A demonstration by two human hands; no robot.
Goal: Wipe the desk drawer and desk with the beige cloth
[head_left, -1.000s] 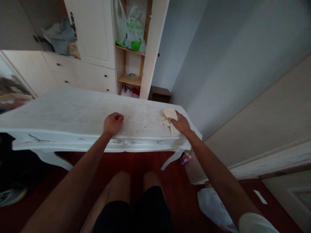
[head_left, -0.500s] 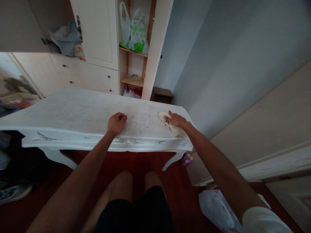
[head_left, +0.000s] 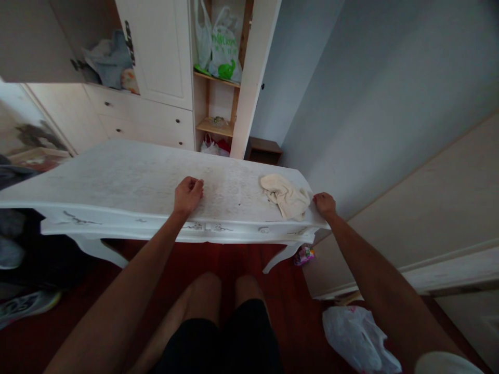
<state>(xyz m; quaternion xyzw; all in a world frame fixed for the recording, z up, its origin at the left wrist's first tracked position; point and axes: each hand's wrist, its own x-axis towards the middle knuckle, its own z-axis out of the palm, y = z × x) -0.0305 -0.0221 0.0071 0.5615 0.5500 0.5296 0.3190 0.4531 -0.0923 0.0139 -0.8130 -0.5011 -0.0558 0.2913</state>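
My left hand (head_left: pixel 188 195) rests on the top of the white table (head_left: pixel 148 166), its fingers curled into a loose fist with nothing visible in it. Off the table's right end is my right hand (head_left: pixel 325 204), closed, with its fingertips close to the edge. Whether it touches that edge or holds something small is hidden. A crumpled cream cloth (head_left: pixel 287 196) lies on the right part of the tabletop, apart from both hands. Greyish smudges and a few dark specks mark the white surface.
Behind the table stands a white wardrobe (head_left: pixel 163 57) with open doors and plastic bags (head_left: pixel 226 54) on its shelves. A grey wall (head_left: pixel 351 93) rises at the right. On the red floor are a white plastic bag (head_left: pixel 353 337), a pink package (head_left: pixel 304 255) and a shoe (head_left: pixel 29 307).
My right hand has let go of the cloth and moved right, past the table's end. The cloth now lies bunched up on the table. My left hand stays in place.
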